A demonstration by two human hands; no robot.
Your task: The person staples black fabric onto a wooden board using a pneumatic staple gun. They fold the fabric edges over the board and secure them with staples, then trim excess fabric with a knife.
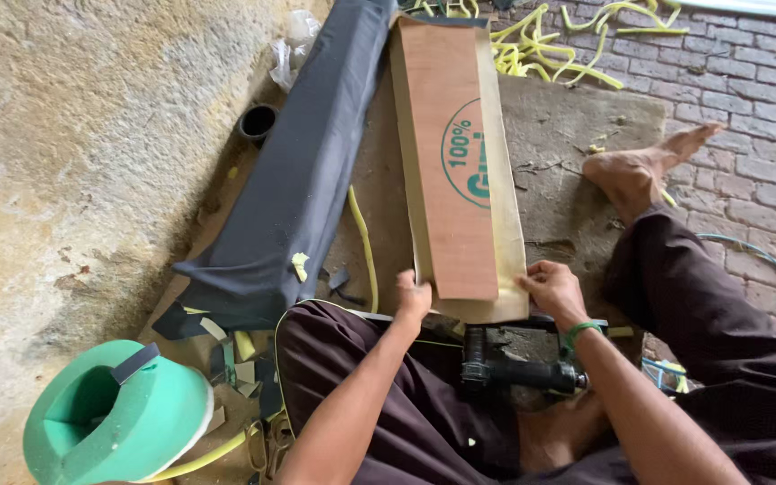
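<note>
Even, soft daylight, bright w/o glare; faint shadows only; pic sharp throughout, slight wide-angle stretch at edges.

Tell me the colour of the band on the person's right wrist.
Green: the wristband sits just behind the right hand, seen from the head view.

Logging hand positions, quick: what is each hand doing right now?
Left hand: gripping the near left corner of the brown board.
Right hand: fingers curled on the board's near right corner.
</note>
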